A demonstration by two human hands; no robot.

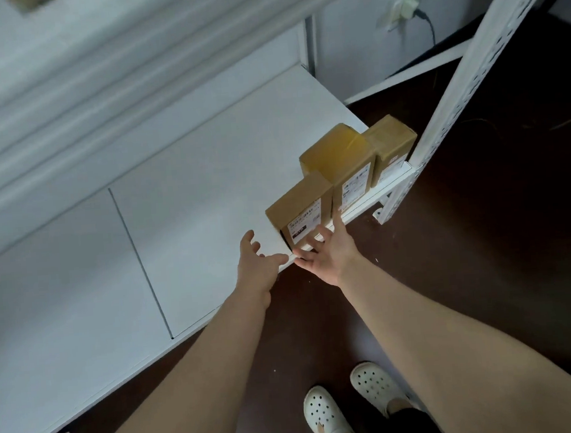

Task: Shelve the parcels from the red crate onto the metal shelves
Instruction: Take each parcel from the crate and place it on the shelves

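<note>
Head view, shelf: the white metal shelf (206,188) ran off to the left, with a slotted upright (470,65) at its right end.
Parcels: three brown boxes stood on end in a row at the shelf's front right. The far parcel (393,146) was by the upright, the middle parcel (341,164) just beside it, and the nearest parcel (299,208) was at the front lip.
Left hand: the left hand (259,264) held nothing, its fingers loose and spread, just left of the nearest parcel and apart from it.
Right hand: the right hand (328,257) was also empty and splayed before the labelled face; I couldn't tell if the fingertips touched it.
Red crate: out of sight from where the camera looked.
Risk, edge: the nearest parcel seemed to sit right at the lip, so a brush from a withdrawing hand could tip it forward onto the dark floor (486,269), close to the white clogs (327,418).
Risk, row: it stood on a narrow end, so a sideways nudge might topple it or knock it against the middle parcel.
Risk, view: the upper part of the picture was blurred, so I couldn't judge the shelf above.
</note>
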